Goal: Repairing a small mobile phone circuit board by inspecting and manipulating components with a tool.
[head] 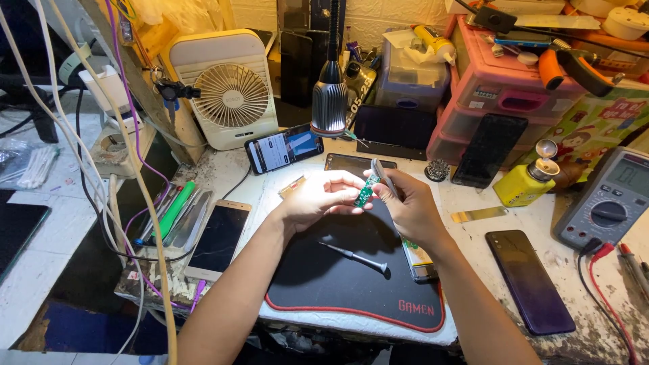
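Cluttered repair bench under a lamp

A worn white table [561, 270] held a black mat with red edging [338, 277]. A gooseneck lamp [329, 101] shone down on it. A white fan [230, 91] stood at the back left, pink plastic drawers [500, 94] at the back right. White and purple cables [101, 155] hung on the left, over pale floor tiles [40, 257]
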